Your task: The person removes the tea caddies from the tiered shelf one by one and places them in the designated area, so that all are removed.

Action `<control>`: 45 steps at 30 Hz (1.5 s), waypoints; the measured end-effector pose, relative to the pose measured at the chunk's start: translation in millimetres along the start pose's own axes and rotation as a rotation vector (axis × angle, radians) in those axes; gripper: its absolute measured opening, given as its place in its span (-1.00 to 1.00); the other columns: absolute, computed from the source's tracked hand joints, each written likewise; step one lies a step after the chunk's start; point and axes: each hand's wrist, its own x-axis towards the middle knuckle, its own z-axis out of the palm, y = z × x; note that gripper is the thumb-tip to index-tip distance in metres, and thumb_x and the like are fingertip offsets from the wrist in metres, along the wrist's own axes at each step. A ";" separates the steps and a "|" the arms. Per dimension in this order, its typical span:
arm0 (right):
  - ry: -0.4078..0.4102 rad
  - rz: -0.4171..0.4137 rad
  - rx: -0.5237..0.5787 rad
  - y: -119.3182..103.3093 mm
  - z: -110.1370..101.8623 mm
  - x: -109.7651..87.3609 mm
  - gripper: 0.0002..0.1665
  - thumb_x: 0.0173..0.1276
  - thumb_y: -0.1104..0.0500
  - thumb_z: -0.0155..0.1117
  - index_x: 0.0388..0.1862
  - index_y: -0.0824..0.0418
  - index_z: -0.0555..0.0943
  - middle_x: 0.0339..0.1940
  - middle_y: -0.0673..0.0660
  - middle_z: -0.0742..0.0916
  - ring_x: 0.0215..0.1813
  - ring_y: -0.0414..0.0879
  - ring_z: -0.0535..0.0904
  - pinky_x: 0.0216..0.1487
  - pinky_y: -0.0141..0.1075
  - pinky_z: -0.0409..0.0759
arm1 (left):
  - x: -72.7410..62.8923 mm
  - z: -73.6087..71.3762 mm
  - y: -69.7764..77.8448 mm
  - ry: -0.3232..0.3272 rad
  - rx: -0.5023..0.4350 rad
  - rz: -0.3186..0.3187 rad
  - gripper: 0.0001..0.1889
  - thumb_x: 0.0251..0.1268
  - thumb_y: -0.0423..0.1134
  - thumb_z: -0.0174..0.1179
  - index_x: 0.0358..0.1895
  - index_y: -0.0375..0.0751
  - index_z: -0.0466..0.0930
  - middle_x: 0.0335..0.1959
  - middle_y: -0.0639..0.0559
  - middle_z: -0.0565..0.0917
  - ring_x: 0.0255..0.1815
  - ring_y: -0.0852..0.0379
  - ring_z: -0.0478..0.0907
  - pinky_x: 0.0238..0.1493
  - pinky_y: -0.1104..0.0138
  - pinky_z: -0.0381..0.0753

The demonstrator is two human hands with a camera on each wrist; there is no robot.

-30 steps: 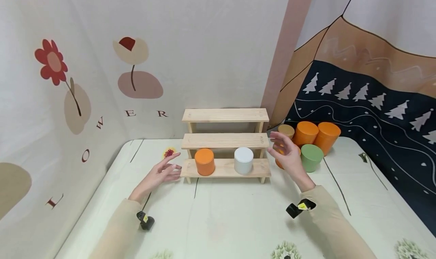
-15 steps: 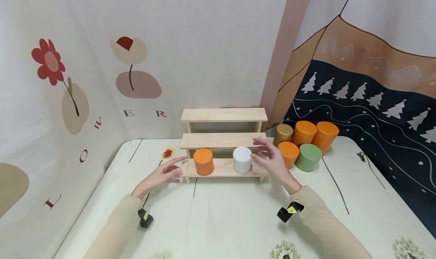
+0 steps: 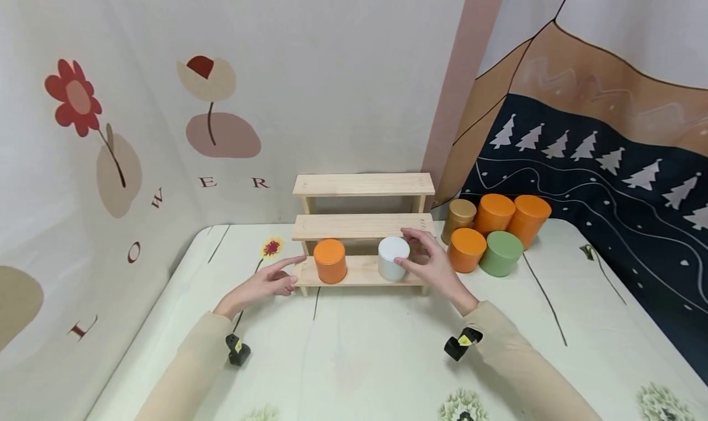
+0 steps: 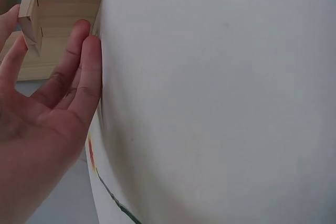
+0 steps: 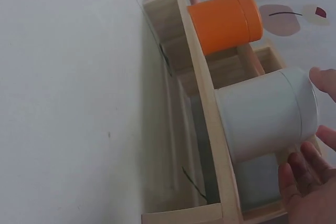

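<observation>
A small orange canister (image 3: 330,262) and a white canister (image 3: 391,262) stand upright on the lowest step of a three-step wooden rack (image 3: 362,227). My right hand (image 3: 437,270) is at the right side of the white one, thumb in front and index finger behind. In the right wrist view its fingertips lie at the rim of the white lid; whether they press on it I cannot tell. My left hand (image 3: 260,291) is at the rack's left end, index finger stretched to the lowest board. The left wrist view shows its fingers (image 4: 90,72) extended beside the wood.
Right of the rack stand a gold canister (image 3: 458,218), a short orange canister (image 3: 466,250), a green canister (image 3: 501,254) and two taller orange canisters (image 3: 494,215). A printed cloth wall (image 3: 354,70) rises behind the rack. Pale printed cloth (image 3: 354,359) covers the table.
My right hand has moved left from beside the canister group to the white canister. My left hand has come slightly closer to the rack's left end. The canisters have not moved.
</observation>
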 end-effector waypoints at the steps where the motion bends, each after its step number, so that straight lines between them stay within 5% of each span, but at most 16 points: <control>1: -0.006 0.007 -0.002 0.7 0.6 0.1 -0.30 0.15 0.33 0.48 0.28 0.32 0.45 0.13 0.28 0.51 0.08 0.13 0.48 0.16 0.04 0.49 | 0.6 -0.6 -0.1 -0.005 0.001 0.003 -0.37 0.46 -0.14 0.10 0.51 -0.10 0.12 0.33 -0.34 0.32 -0.04 -0.09 0.58 0.01 0.19 0.61; 9: -0.043 0.036 0.007 -1.8 8.1 1.8 -0.21 0.09 0.39 0.50 0.32 0.37 0.40 0.25 0.34 0.30 0.18 0.27 0.39 0.21 0.12 0.42 | 3.1 -2.0 0.8 -0.005 -0.002 -0.039 -0.37 0.44 -0.12 0.13 0.51 0.07 0.14 0.22 -0.21 0.45 0.00 -0.06 0.55 0.08 0.16 0.56; 16: -0.053 0.011 -0.018 -32.5 9.9 -6.6 -0.31 0.12 0.47 0.42 0.24 0.50 0.39 0.20 0.42 0.27 0.13 0.28 0.38 0.13 0.12 0.45 | 2.3 -1.8 1.9 -0.027 -0.015 -0.043 -0.36 0.44 -0.13 0.12 0.51 0.03 0.12 0.01 -0.18 0.59 0.00 -0.08 0.56 0.10 0.11 0.54; 25: -0.047 0.044 -0.018 0.5 10.4 -8.9 -0.25 0.11 0.33 0.50 0.29 0.33 0.43 0.16 0.31 0.39 0.07 0.17 0.47 0.08 -0.03 0.52 | 3.1 -0.9 2.1 -0.038 -0.062 -0.035 -0.36 0.44 -0.17 0.13 0.51 -0.03 0.11 -0.01 -0.21 0.59 0.02 -0.11 0.56 0.07 0.13 0.57; 38: -0.027 0.051 0.012 -0.5 -7.7 -18.8 -0.23 0.08 0.36 0.51 0.30 0.31 0.44 0.19 0.31 0.41 0.14 0.20 0.42 0.13 0.09 0.45 | 5.2 -0.8 -2.1 -0.026 -0.055 -0.039 -0.35 0.42 -0.15 0.16 0.50 -0.05 0.14 -0.01 -0.20 0.62 0.01 -0.11 0.58 0.05 0.13 0.59; 45: 0.002 0.044 -0.035 -0.3 -23.2 -25.2 -0.25 0.08 0.31 0.53 0.28 0.27 0.48 0.16 0.23 0.45 0.15 0.03 0.36 0.10 -0.09 0.44 | 6.4 0.5 -3.0 -0.035 -0.074 -0.050 -0.33 0.41 -0.14 0.16 0.50 -0.06 0.12 -0.07 -0.20 0.65 0.00 -0.11 0.59 0.04 0.13 0.59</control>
